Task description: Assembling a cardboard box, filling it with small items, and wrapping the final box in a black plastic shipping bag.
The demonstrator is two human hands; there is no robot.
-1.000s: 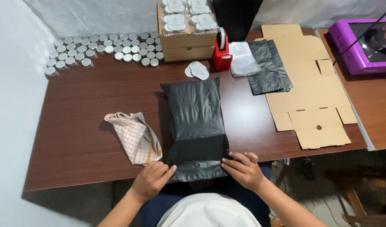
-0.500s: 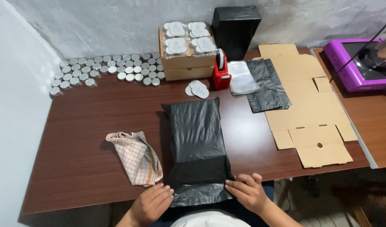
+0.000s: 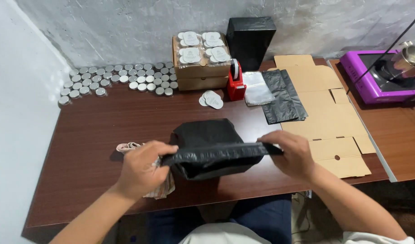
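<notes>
A black plastic mailer bag (image 3: 207, 147) with something bulky inside lies in the middle of the brown table (image 3: 94, 131). Its open flap is lifted and stretched flat above the table. My left hand (image 3: 142, 168) pinches the flap's left end, and my right hand (image 3: 291, 153) pinches its right end. A checked cloth (image 3: 162, 190) lies under my left hand, mostly hidden.
Several round silver tins (image 3: 112, 81) fill the back left. A cardboard box topped with white labels (image 3: 200, 61), a red tape dispenser (image 3: 236, 83), loose labels (image 3: 212, 99), black bags (image 3: 282, 95), flat cardboard (image 3: 325, 113), a black box (image 3: 250, 40) and a purple appliance (image 3: 384, 77) stand behind and to the right.
Both hands rose from the table's near edge, lifting the bag's flap up and pulling it taut. The bag now looks shorter. The camera view tilted up slightly.
</notes>
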